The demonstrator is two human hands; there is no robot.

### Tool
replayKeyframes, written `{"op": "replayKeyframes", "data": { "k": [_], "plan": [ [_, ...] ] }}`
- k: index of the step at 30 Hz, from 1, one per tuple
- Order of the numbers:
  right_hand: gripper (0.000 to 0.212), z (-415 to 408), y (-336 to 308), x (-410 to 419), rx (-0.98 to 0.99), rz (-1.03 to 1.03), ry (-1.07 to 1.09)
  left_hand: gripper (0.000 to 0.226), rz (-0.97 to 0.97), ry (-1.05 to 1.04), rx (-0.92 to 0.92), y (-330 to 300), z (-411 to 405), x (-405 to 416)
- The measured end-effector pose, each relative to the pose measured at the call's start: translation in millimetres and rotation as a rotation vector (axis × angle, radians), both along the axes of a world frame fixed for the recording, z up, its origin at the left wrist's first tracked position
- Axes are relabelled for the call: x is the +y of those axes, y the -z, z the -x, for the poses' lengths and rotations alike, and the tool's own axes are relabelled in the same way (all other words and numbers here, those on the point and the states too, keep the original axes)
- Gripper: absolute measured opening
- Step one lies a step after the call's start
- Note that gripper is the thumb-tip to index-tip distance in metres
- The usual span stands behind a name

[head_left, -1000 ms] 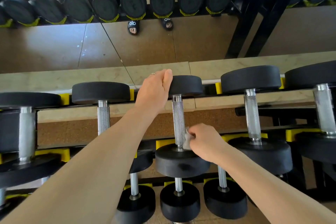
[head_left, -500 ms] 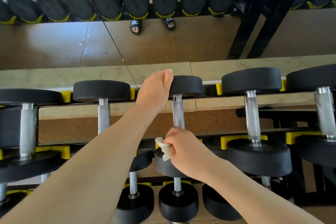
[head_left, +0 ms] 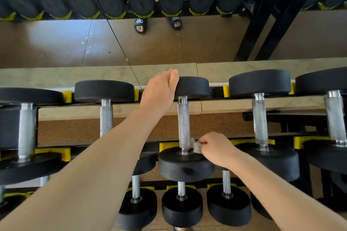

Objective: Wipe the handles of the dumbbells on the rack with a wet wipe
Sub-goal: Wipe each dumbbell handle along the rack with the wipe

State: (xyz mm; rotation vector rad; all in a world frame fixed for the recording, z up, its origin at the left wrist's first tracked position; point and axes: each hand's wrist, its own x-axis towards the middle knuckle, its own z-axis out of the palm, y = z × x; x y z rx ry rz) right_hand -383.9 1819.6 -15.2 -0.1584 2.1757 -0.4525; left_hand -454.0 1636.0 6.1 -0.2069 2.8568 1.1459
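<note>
A black dumbbell with a knurled steel handle [head_left: 183,124] lies on the top tier of the rack in the middle of the view. My left hand [head_left: 159,92] grips the far head [head_left: 194,87] of this dumbbell. My right hand [head_left: 216,149] pinches a crumpled white wet wipe [head_left: 195,148] and holds it against the right side of the handle's near end, just above the near head [head_left: 185,165].
More dumbbells lie on the same tier: two to the left [head_left: 106,116] and two to the right [head_left: 260,120]. Smaller dumbbells [head_left: 181,204] sit on the lower tier. Yellow cradles [head_left: 169,146] hold the heads. A mirror [head_left: 169,41] behind the rack reflects the floor and dumbbells.
My right hand with the wipe went from the handle's right side round to its left, then came back to the right side at the near end. My left hand has stayed on the far head.
</note>
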Motion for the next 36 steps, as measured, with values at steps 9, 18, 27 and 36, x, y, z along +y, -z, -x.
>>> {"op": "replayKeyframes", "data": {
  "k": [9, 18, 27, 36],
  "plan": [
    [0.023, 20, -39, -6, 0.017, 0.251, 0.115, 0.043, 0.002, -0.020, -0.008, -1, -1, 1],
    [0.032, -2, 1, -40, 0.481, 0.289, 0.364, 0.046, 0.000, -0.017, -0.008, 0, -1, 1],
    [0.016, 14, 4, 5, 0.182, 0.211, 0.370, 0.044, 0.007, -0.021, -0.022, -3, -2, 3],
    [0.019, 4, -32, 1, 0.094, 0.182, -0.022, 0.044, -0.003, -0.017, -0.002, -2, 0, 2]
  ]
}}
